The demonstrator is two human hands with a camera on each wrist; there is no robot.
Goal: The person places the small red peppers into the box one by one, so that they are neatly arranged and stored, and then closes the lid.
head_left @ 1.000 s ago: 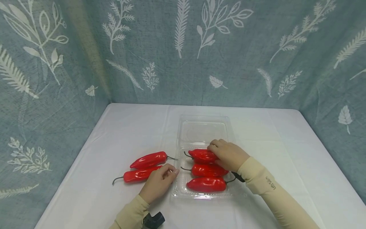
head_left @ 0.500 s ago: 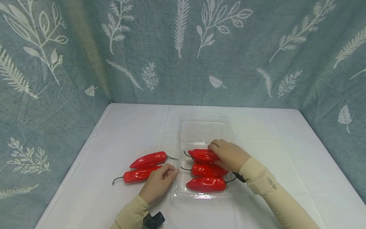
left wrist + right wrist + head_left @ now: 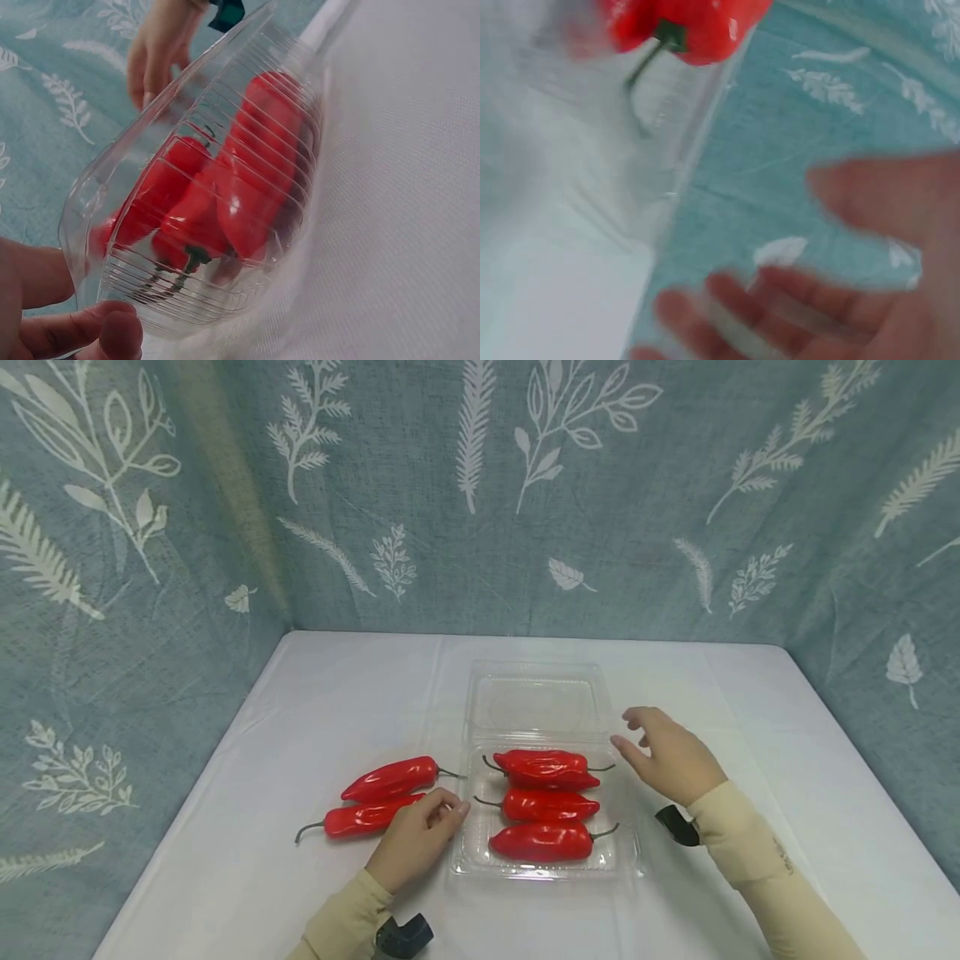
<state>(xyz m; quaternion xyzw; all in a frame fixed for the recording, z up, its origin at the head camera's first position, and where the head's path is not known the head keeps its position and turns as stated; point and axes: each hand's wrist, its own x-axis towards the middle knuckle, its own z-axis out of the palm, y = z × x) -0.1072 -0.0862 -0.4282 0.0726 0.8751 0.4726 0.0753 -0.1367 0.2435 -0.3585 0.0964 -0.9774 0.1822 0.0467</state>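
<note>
A clear plastic clamshell container (image 3: 480,860) lies opened flat, with its lid (image 3: 540,702) at the far side. Red chili peppers lie crosswise inside: a front one (image 3: 542,842), a middle one (image 3: 551,806) and, at the back, a pepper (image 3: 540,762) stacked over another. My left hand (image 3: 420,835) pinches the container's left rim, thumb and fingertips on either side of it in the left wrist view. My right hand (image 3: 671,758) hovers off the container's right side, fingers spread and holding nothing; its fingers (image 3: 780,307) are blurred in the right wrist view.
Left of the container, two more red peppers rest on the white tablecloth: one farther back (image 3: 393,779) and one nearer (image 3: 363,819), partly behind my left hand. A green leaf-patterned curtain (image 3: 450,560) stands behind the table.
My right hand has let go of the back pepper and moved right, out of the container, uncovering the peppers' right ends. My left hand has stayed at the rim.
</note>
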